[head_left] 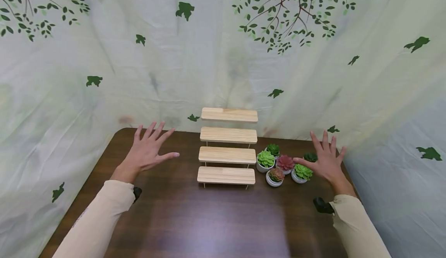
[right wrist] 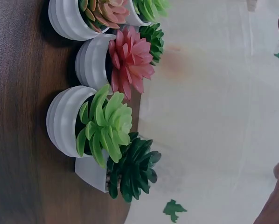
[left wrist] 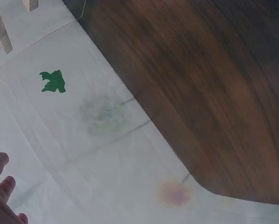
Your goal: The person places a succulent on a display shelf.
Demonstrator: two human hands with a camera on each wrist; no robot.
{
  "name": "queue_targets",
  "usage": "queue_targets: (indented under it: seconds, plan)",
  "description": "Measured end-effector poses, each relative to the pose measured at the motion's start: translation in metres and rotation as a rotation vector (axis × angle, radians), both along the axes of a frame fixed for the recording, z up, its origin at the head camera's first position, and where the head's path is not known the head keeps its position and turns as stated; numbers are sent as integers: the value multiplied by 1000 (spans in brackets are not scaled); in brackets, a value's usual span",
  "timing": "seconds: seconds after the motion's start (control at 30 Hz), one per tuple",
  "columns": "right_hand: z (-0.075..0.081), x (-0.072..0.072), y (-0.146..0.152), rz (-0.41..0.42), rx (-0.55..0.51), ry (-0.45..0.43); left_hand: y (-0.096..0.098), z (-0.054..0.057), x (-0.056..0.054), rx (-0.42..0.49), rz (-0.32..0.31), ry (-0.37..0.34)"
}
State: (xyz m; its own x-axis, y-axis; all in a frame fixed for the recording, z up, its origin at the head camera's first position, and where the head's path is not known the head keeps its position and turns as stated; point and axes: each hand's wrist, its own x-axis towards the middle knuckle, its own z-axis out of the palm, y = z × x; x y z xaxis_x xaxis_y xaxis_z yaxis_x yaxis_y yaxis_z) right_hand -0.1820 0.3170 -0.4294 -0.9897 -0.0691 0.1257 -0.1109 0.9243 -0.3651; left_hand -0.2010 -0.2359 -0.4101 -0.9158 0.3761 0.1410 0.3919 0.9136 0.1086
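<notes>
My left hand (head_left: 144, 151), fingers spread and holding nothing, hovers over the table's back left part. On the other side my right hand (head_left: 325, 161) is spread too, its thumb overlapping the potted succulents in the head view. Between the hands stands a four-step wooden display riser (head_left: 227, 155) of pale planks on thin legs. Just right of it cluster several small succulents in white pots: a light green one (head_left: 266, 159), a red one (right wrist: 130, 60), a brownish-pink one (head_left: 276, 175), another light green one (right wrist: 107, 123) and dark green ones (right wrist: 135, 168).
The dark brown wooden table (head_left: 195, 223) has rounded back corners. Behind it and at both sides hangs a pale curtain (head_left: 167, 76) printed with branches and green leaves. A black wrist strap part (head_left: 323, 205) shows at my right sleeve.
</notes>
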Motion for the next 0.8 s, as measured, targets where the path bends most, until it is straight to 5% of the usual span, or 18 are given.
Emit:
queue_targets:
  seconds: [0.47,0.8]
  plan:
    - [-4,2,11,-34,-29,19,6,-2,4,41,-20,-11]
    - [-15,6,23,-29,-69,61,10,-17,9,167,-29,22]
